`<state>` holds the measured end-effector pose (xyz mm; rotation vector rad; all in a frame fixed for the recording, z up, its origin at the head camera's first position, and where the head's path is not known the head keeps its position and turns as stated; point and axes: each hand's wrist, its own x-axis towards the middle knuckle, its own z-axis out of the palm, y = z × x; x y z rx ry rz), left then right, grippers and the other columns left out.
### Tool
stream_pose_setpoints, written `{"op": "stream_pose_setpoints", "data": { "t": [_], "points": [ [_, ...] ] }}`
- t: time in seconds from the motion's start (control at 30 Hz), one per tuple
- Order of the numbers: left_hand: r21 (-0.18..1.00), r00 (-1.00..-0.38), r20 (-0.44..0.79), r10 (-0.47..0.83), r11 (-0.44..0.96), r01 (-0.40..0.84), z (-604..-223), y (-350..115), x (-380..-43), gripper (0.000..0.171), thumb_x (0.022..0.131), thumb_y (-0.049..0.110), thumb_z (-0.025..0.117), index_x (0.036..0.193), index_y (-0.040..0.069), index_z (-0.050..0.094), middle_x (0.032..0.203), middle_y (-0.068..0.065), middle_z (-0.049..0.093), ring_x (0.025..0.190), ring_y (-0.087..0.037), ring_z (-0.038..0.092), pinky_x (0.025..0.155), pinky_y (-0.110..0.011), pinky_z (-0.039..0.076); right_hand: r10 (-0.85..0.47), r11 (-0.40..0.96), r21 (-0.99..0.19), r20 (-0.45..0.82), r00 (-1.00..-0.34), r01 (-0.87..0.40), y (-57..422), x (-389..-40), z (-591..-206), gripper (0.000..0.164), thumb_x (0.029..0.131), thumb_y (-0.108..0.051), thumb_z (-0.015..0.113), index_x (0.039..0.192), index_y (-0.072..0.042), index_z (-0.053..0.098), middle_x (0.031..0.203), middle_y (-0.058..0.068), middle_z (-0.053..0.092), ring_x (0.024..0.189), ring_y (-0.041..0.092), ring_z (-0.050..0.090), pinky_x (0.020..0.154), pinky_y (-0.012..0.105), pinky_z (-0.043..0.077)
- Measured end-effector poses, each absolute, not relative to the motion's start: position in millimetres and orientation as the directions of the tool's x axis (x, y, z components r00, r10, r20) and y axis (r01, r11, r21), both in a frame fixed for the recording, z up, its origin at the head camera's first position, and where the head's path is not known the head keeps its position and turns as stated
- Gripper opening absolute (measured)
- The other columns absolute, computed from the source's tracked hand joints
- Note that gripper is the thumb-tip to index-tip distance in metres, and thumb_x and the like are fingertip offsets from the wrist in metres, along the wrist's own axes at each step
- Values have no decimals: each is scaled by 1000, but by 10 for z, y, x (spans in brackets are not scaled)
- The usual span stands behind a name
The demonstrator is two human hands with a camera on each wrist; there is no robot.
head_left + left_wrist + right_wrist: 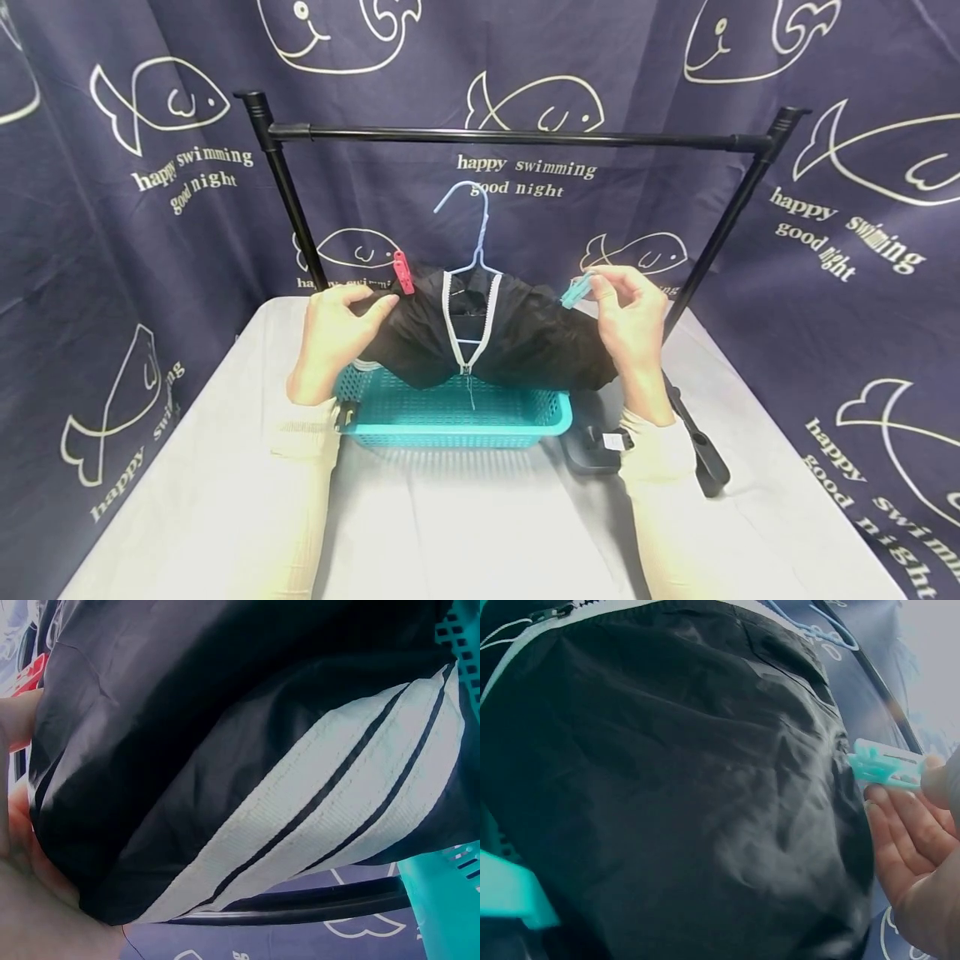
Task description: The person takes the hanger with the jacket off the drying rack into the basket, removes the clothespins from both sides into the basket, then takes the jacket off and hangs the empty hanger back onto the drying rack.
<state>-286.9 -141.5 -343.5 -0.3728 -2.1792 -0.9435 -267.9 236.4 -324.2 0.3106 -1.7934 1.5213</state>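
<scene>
A black jacket [525, 342] with a white zipper hangs on a light blue hanger [481, 237]; white stripes [300, 795] run down its sleeve in the left wrist view. On the left shoulder sits a red clothespin [403, 273]. Just below it, my left hand [335, 333] pinches the black fabric between thumb and fingers. My right hand [633, 325] pinches a teal clothespin [577, 289] by its handle end, its tip at the jacket's right shoulder. In the right wrist view this clothespin [889, 763] meets the fabric edge.
Under the jacket stands a turquoise basket [457, 431] on the white table [450, 517]. A black rack [517, 137] spans behind, its base and a dark foot [711, 467] at the right. A blue fish-print curtain [187, 333] surrounds the table.
</scene>
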Motion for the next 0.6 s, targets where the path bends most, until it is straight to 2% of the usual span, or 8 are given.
{"op": "stream_pose_setpoints", "data": {
  "t": [0.1,0.17,0.37,0.6],
  "points": [
    [524,-699,715,-23,680,513,-3433,-1415,-2868,24,85,36,83,80,13,80,76,-4,73,67,-24,60,62,-39,42,288,264,-746,666,-688,-611,2389,-2637,-3211,16,96,-4,71,109,4,76,96,1,80,80,5,74,81,20,56],
    [524,-701,713,-24,682,510,-3435,-1417,-2871,23,86,36,83,80,13,81,75,-4,72,67,-24,60,62,-39,42,286,244,-742,670,-685,-624,2406,-2617,-3197,18,96,-5,72,110,4,76,96,-2,79,79,6,74,81,20,56],
    [513,-703,711,-21,698,499,-3447,-1429,-2882,25,86,37,82,75,14,78,70,-2,69,65,-23,57,60,-38,40,262,116,-715,691,-673,-689,2437,-2595,-3170,23,96,-3,71,115,11,72,95,3,78,77,13,76,78,26,60],
    [500,-693,720,-26,712,493,-3461,-1444,-2911,28,87,38,81,71,15,75,66,-2,65,63,-23,55,59,-38,38,288,73,-718,680,-675,-692,2485,-2585,-3142,26,96,-5,71,116,12,70,94,6,77,77,14,76,77,27,60]
  ]
}}
